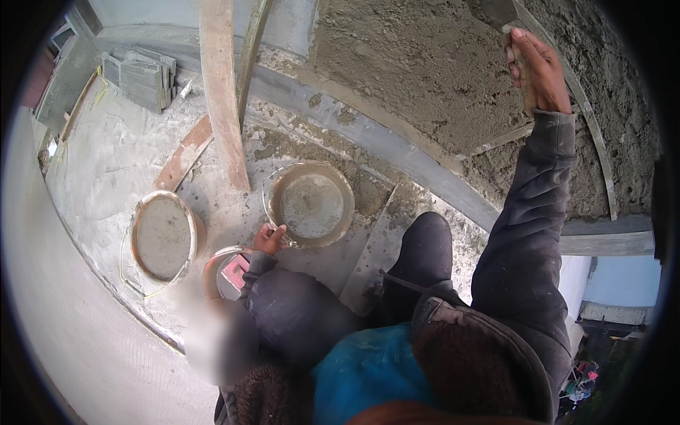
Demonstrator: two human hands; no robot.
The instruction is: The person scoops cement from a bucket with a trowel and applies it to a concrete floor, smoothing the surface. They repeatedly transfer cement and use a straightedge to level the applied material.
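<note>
At the upper right, my right hand (544, 71) is closed round the handle of a trowel, whose grey blade (494, 11) lies against rough wet mortar (418, 64) on the wall. My right arm is stretched far out. Low in the middle, my left hand (268, 239) grips the near left rim of a round bucket (344, 185). Grey mortar (312, 205) lies inside that bucket. Just below my left hand stands a smaller bucket (211, 273) with a red block-like thing (235, 270) in it, partly hidden by my sleeve.
Another bucket (195, 225) of grey mix stands at left, its wire handle hanging down. A long board (221, 92) leans beside a narrower strip, with a short plank (183, 156) near it. Grey tiles (142, 79) are stacked behind. A curved strip (595, 134) crosses the mortared wall.
</note>
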